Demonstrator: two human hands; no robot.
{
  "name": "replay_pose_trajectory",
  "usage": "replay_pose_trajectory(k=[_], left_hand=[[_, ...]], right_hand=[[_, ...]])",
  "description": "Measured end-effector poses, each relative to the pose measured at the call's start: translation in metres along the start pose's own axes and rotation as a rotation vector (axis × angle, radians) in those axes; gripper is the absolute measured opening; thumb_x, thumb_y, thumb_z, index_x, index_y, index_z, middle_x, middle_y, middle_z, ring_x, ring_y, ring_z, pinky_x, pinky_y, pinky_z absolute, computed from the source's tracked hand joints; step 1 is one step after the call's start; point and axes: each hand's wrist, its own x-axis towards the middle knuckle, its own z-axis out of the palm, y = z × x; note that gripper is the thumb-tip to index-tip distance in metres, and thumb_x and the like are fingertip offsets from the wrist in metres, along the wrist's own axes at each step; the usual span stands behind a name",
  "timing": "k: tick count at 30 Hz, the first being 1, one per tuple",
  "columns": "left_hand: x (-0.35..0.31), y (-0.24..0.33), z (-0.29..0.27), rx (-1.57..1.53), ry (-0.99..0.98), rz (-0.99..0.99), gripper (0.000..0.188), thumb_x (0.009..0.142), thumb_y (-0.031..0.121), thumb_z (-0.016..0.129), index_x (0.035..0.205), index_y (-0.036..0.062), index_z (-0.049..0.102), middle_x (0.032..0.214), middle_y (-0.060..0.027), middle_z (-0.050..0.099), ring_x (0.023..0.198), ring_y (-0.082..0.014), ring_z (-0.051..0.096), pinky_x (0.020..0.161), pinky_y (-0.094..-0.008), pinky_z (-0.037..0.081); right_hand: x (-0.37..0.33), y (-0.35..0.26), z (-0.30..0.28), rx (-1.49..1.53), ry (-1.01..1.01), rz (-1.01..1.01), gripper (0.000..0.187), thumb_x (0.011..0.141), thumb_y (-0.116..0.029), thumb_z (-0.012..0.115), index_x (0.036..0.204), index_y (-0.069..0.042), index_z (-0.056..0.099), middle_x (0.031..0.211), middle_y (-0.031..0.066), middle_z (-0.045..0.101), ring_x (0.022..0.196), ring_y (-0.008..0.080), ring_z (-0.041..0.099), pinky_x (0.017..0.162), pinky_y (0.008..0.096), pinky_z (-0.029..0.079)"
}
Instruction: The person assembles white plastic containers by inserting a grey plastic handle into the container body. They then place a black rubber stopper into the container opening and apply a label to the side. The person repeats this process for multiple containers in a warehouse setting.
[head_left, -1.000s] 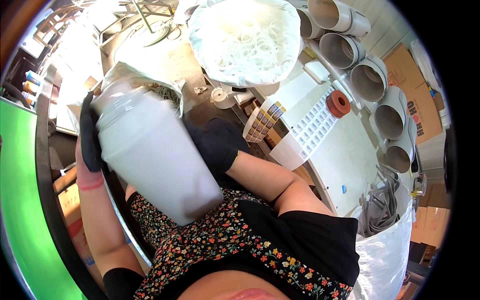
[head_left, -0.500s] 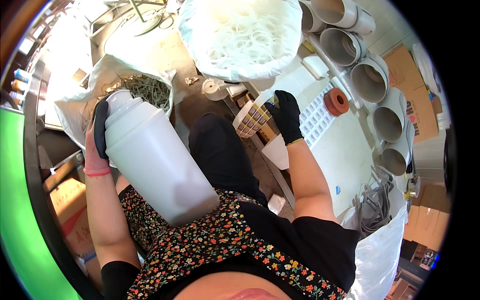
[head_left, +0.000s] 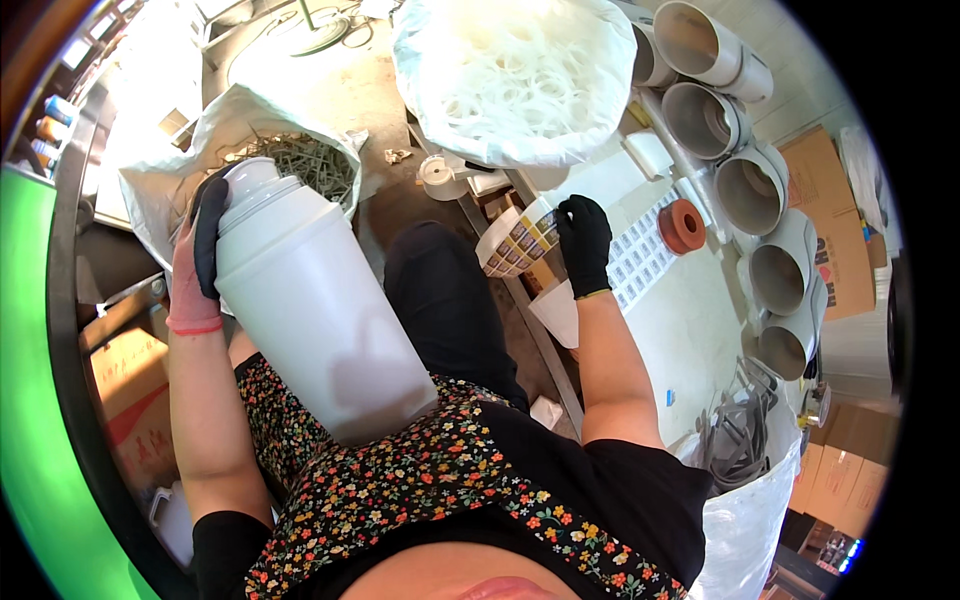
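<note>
Two gloved hands, one on the jug, one on the labels

Both hands are busy. The left hand (head_left: 205, 250), in a pink-and-black glove, is clasped round the neck of a big white plastic jug (head_left: 315, 310) that leans back against the person's lap, cap end pointing away. The right hand (head_left: 585, 240), in a black glove, pinches the edge of a curled strip of small coloured labels (head_left: 515, 240) just beside its fingertips.

Beyond the right hand, a sheet of white stickers (head_left: 640, 265) lies on the table (head_left: 690, 340), with an orange tape roll (head_left: 683, 226) near it and a row of grey pipe sections (head_left: 770, 190) farther out. Ahead of the left hand sits an open sack of greenish strips (head_left: 310, 165); a bag of white rings (head_left: 520, 75) lies ahead, between the two hands.

As a judgement: the visible side of the jug shows no label, so sticking one on appears not yet done, with a label only being taken up.
</note>
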Motion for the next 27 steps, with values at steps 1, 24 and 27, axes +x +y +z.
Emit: replay_pose_trajectory(k=[1,24,27], left_hand=[[-0.002,0.002,-0.003,0.031,0.023,0.032,0.031,0.092,0.017,0.054,0.118,0.0003,0.057,0.111,-0.0085,0.061,0.096,-0.0133,0.06,0.082,-0.0244,0.049],[-0.053,0.026,-0.03,0.917,0.077,0.575,0.045,0.089,0.014,0.053,0.132,0.0044,0.044,0.13,-0.01,0.05,0.121,-0.0209,0.046,0.104,-0.0309,0.033],[-0.059,0.03,-0.026,0.903,0.046,0.566,0.045,0.089,0.014,0.053,0.133,0.0061,0.044,0.128,-0.0097,0.051,0.12,-0.0205,0.047,0.103,-0.0305,0.034]], right_hand=[[0.001,-0.01,-0.001,-0.022,0.045,-0.07,0.012,0.071,-0.009,0.067,0.083,-0.008,0.063,0.089,0.0088,0.063,0.088,0.0283,0.058,0.077,0.0398,0.046],[0.001,-0.319,-0.069,1.635,-0.711,0.476,0.032,0.086,0.003,0.052,0.118,0.001,0.051,0.094,0.0091,0.059,0.074,0.015,0.056,0.068,0.0275,0.048],[-0.005,-0.319,-0.061,1.703,-0.79,0.472,0.032,0.086,0.004,0.05,0.118,0.002,0.051,0.098,0.012,0.06,0.07,0.0174,0.058,0.066,0.0295,0.049]])
